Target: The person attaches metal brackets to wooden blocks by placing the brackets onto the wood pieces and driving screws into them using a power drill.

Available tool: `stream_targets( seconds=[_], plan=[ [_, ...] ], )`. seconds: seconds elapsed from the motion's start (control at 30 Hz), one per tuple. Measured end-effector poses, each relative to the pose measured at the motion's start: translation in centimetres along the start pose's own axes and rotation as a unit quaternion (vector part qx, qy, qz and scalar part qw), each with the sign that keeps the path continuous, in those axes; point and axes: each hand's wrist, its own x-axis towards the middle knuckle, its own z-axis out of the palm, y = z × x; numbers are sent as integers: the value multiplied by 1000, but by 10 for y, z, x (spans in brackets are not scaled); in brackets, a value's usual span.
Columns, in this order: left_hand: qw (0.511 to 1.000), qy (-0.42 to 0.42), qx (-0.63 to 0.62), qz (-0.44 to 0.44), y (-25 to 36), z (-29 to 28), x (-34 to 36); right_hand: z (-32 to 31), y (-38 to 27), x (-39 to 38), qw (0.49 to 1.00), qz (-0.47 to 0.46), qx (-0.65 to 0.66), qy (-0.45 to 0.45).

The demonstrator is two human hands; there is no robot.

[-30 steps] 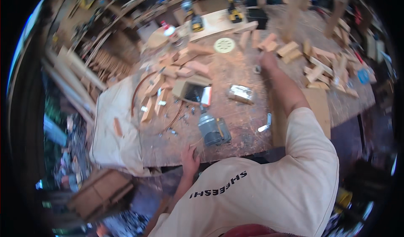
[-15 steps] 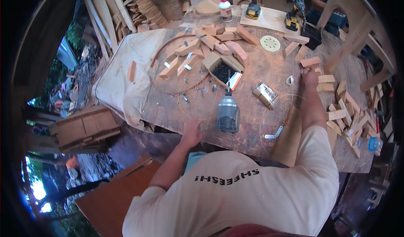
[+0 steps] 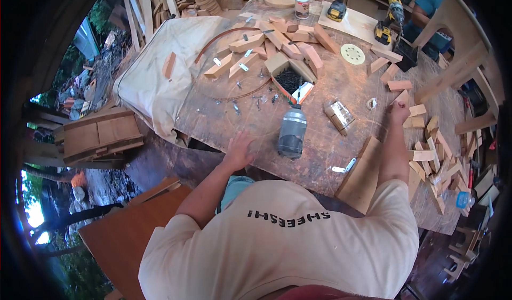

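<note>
My right hand (image 3: 399, 112) is closed on a small wood block (image 3: 402, 97) at the right of the worktable, its fingers mostly hidden from above. Just beyond it lies another wood block (image 3: 399, 85), and more short blocks (image 3: 415, 116) lie beside my wrist. My left hand (image 3: 240, 148) rests at the table's near edge with its fingers spread, holding nothing. Between my hands stands a grey, translucent bottle (image 3: 292, 134) with a dark cap. Past the bottle sits an open box (image 3: 277, 68) of black screws.
Angled wood pieces (image 3: 273, 36) are heaped at the far middle. A glue bottle (image 3: 302, 4) and two cordless drills (image 3: 337, 7) stand behind them. Loose offcuts (image 3: 434, 156) pile up at right, near a wooden chair frame (image 3: 453, 73). Another person (image 3: 426, 7) is at far right.
My right hand has drawn back slightly and now has a wood block lifted at an angle in its fingers. My left hand stays at the near edge, its fingers more spread. The view has shifted.
</note>
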Motion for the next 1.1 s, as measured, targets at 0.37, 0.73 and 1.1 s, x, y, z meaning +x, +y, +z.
stream_targets(
  seconds=[0.37,0.73,1.1],
  plan=[
    [931,238,83,-264,-123,-43,63,-62,-110,-175,805,173,553,-127],
    [992,87,91,22,-41,-7,120,-156,-255,-299,827,17,554,-95],
    [923,-51,-218,314,-41,-23,177,18,-361,-468,844,22,442,-304]
  ],
)
